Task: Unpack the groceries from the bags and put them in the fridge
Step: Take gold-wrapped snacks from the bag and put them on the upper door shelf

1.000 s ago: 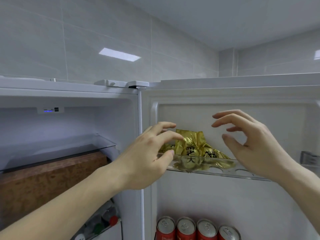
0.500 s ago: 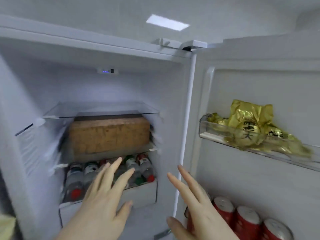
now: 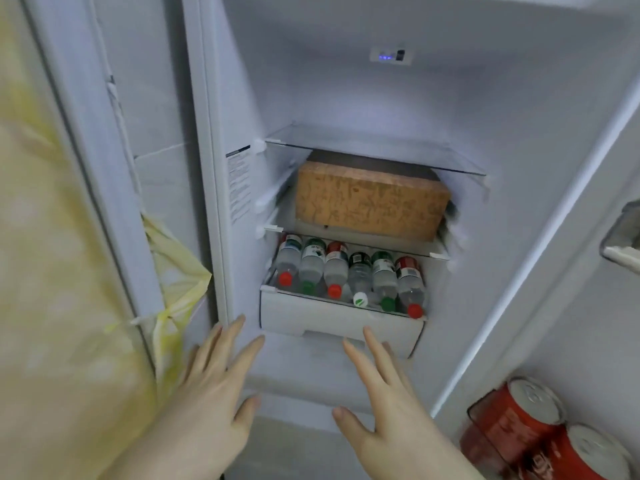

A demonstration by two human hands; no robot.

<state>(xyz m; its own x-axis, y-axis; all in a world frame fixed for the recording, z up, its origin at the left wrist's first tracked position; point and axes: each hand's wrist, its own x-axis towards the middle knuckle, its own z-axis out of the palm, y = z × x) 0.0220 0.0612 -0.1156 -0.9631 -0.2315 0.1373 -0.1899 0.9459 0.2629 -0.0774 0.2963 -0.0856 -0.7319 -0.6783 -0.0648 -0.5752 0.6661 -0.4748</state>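
1. Before the open fridge [image 3: 221, 168], left hand [image 3: 207, 386] and right hand [image 3: 388, 410] hover with fingers spread, holding nothing.
2. Bottles [image 3: 349, 271] fill a drawer; a yellow bag [image 3: 173, 278] hangs left, just beside the fridge.
3. Risk: reaching blindly for the bag could snag its thin plastic.

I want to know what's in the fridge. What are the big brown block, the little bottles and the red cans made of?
The brown block looks like a matte cardboard or paper-wrapped box, with a mottled, dull surface; hard to be sure. The bottles look like clear plastic, see-through with coloured screw caps. The red cans look like metal, with shiny silver tops.
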